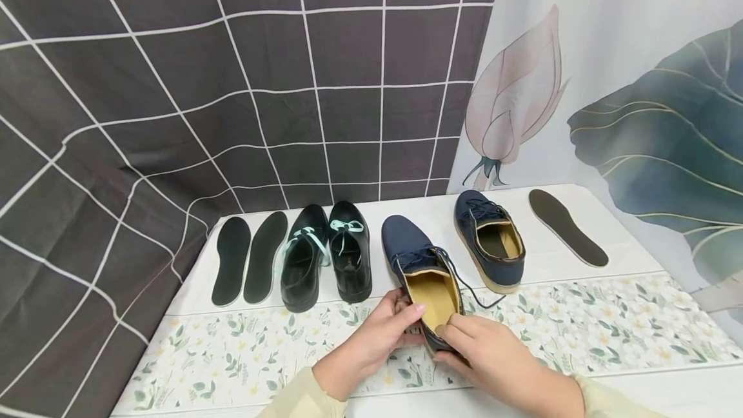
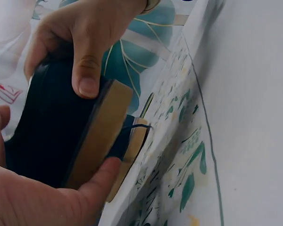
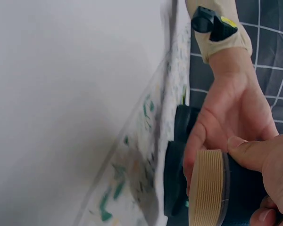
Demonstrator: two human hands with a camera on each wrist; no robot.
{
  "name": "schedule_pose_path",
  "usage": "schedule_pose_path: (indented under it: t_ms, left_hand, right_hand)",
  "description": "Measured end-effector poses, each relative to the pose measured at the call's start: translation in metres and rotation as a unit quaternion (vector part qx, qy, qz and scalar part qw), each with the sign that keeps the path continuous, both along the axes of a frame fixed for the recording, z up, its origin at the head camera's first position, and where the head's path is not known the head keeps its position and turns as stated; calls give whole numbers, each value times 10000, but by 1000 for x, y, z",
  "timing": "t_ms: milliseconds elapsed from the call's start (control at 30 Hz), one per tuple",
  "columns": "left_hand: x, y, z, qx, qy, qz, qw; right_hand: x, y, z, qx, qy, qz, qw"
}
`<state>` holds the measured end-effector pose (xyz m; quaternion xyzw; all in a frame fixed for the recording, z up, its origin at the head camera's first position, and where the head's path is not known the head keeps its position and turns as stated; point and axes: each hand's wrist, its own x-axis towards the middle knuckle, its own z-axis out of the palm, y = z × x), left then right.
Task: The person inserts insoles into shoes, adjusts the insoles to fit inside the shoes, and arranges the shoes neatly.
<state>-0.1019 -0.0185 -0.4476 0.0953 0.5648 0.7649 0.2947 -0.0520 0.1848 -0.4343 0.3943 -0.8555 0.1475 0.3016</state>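
Note:
Both hands hold a navy lace-up shoe point(image 1: 400, 235), its toe pointing away and its tan inside showing through the opening. My left hand point(image 1: 377, 334) grips its left side near the heel, thumb at the opening's edge. At the heel, my right hand point(image 1: 499, 357) pinches the back rim, with fingers at the tan lining and the thumb outside. The ribbed tan sole point(image 3: 208, 188) of the heel shows in the right wrist view. One dark lace hangs off the shoe's right side. Its mate, another navy shoe point(image 1: 502, 273), stands to the right with a dark insole point(image 1: 493, 242) inside.
A loose dark insole point(image 1: 567, 228) lies at the far right. Left of the held shoe stand two black shoes point(image 1: 351, 276) with mint laces, then two more dark insoles point(image 1: 231, 263). A floral cloth strip point(image 1: 232, 357) crosses the white table; a grid-patterned curtain point(image 1: 348, 115) hangs behind.

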Motion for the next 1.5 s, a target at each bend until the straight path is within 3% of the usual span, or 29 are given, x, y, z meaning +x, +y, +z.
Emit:
schedule_pose_path:
  t_ms: [167, 400, 600, 733, 900, 1033, 1200, 1233, 1300, 1400, 1500]
  left_hand:
    - [0, 2, -4, -406, -55, 237, 9989]
    - [-6, -2, -13, -606, -26, 391, 9974]
    - [-12, -4, -18, -794, 58, 374, 9961]
    - [-14, -2, -21, -1294, 410, 310, 9903]
    - [-18, -1, -20, -2357, 1236, -23, 9639]
    - [-24, -4, -13, -2812, 1615, -272, 9456]
    - [-30, -8, -8, -3740, 2175, -344, 9009]
    - [-30, -7, -8, -3840, 2240, -330, 8951]
    - [-31, -5, -10, -3846, 2326, -231, 8930]
    - [-31, 1, -10, -4021, 2409, 115, 8832]
    - [-33, 8, -7, -4465, 2511, 443, 8577]
  right_hand:
    - [-1, -5, -6, 20, -77, 180, 9998]
    - [-2, 0, -10, 264, -817, 79, 9963]
    - [-8, 3, -14, 431, -765, -57, 9961]
    - [-11, 3, -18, 369, -888, -35, 9954]
    - [-13, 5, -24, 430, -961, -109, 9944]
    - [-16, 5, -27, 428, -887, -108, 9951]
    - [-17, 2, -30, 420, -964, -117, 9944]
    - [-17, 2, -30, 418, -975, -108, 9943]
    - [-17, 0, -30, 437, -983, -98, 9941]
    - [-17, -2, -30, 446, -1015, -134, 9937]
    - [-17, -4, -30, 464, -1082, -208, 9928]
